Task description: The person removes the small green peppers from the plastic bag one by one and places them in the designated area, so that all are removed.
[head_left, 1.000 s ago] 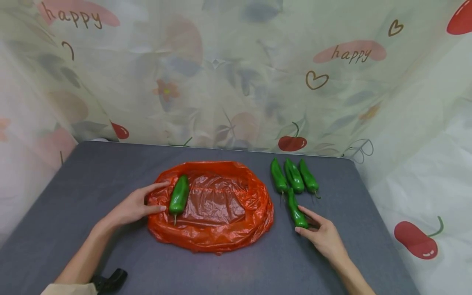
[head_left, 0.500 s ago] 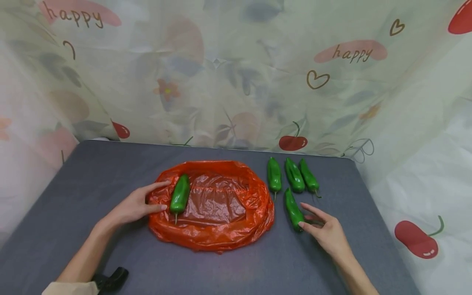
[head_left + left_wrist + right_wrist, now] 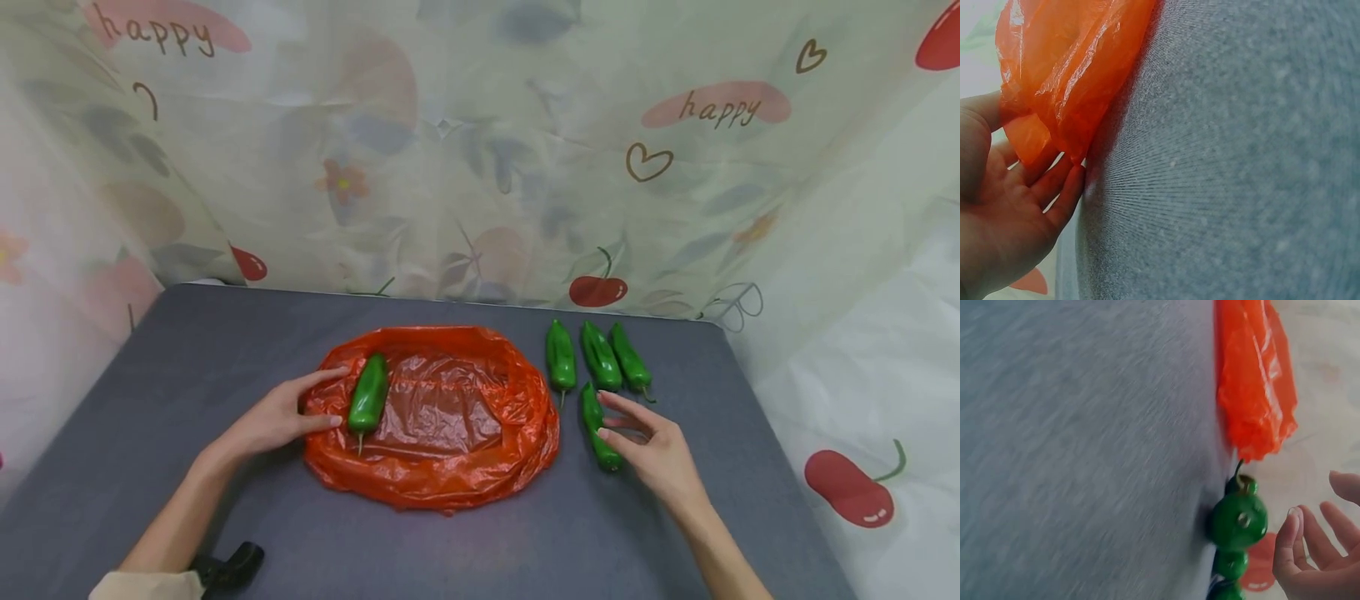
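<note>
An orange-red plastic bag [image 3: 450, 487] lies spread with its mouth upward, a green pepper [image 3: 368, 396] inside at its left. My left hand [image 3: 281, 415] grips the bag's left edge between thumb and fingers; the left wrist view shows orange film [image 3: 1066, 81] passing between them. Right of the bag lies a loose green pepper [image 3: 597, 433]. My right hand [image 3: 651, 446] is close over its right side, thumb and fingers spread. In the right wrist view, the fingers are apart beside the rounded stem end of a pepper [image 3: 1241, 519], with nothing between them.
Three more green peppers lie in a row at the back right: a left one [image 3: 560, 358], a middle one [image 3: 601, 358] and a right one [image 3: 630, 360]. The grey table [image 3: 450, 558] meets a printed curtain [image 3: 450, 208] at the back.
The right hand has let go of the near pepper and shifted slightly farther up along it. The back-left pepper has turned straighter and stands apart from the near one. The left hand stays put.
</note>
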The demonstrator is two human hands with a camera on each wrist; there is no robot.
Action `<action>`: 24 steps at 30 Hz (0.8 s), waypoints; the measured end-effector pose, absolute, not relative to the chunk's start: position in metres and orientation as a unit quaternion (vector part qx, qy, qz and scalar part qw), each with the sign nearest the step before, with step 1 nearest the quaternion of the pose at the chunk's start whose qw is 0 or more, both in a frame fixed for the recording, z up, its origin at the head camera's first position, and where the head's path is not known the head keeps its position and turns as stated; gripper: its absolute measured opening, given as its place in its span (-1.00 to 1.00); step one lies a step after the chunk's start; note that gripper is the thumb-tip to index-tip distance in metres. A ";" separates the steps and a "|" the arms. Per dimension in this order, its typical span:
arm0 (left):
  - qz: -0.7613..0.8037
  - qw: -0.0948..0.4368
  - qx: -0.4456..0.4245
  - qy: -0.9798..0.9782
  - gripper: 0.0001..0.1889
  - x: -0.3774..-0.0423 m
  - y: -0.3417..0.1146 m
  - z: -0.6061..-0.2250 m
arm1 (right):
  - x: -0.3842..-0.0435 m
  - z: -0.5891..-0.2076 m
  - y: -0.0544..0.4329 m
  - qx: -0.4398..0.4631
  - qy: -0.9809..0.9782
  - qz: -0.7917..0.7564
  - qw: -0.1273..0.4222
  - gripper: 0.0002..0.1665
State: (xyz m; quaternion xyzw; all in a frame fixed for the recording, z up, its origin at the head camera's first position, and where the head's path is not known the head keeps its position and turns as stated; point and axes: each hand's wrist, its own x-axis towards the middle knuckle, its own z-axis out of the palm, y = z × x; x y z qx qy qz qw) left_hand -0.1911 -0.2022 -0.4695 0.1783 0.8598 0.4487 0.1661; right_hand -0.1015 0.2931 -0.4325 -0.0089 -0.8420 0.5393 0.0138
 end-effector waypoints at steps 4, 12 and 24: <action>0.452 0.167 0.177 0.858 -0.27 -0.191 -0.202 -0.470 | -0.106 -0.430 0.282 0.012 -0.833 0.553 0.015 -0.40; 0.457 0.171 0.175 0.855 -0.27 -0.191 -0.203 -0.470 | -0.115 -0.427 0.261 0.050 -0.818 0.573 0.002 -0.37; 0.447 0.162 0.174 0.862 -0.26 -0.190 -0.202 -0.466 | -0.130 -0.419 0.225 0.090 -0.787 0.610 -0.011 -0.37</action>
